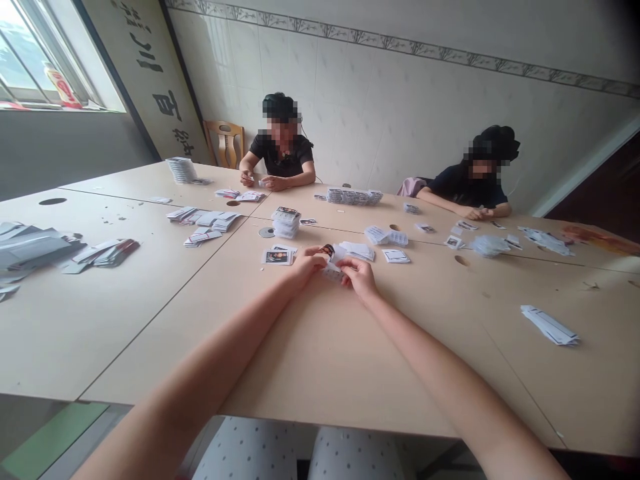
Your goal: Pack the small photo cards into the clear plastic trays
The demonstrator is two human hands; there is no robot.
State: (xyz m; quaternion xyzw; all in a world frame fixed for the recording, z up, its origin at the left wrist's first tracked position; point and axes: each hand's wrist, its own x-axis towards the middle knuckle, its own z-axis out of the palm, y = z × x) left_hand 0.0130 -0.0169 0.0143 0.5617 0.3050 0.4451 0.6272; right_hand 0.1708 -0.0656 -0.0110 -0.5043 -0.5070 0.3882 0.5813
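Note:
Both of my hands meet over the middle of the table. My left hand (311, 261) is closed on a small card with a dark printed part (328, 250). White, partly see-through pieces (334, 268) lie between the two hands, and my right hand (359, 275) pinches their right side. Just behind my right hand is a pile of white cards (357, 250). Left of my left hand lie dark-printed cards (278, 256), with a stack of clear plastic cases (287, 223) beyond them.
Two people sit across the table (320, 347), a person in black (283, 157) and another (465, 183) at right. White paper piles (35, 247) lie at left, paper strips (550, 325) at right. A row of cases (354, 197) stands near the far edge.

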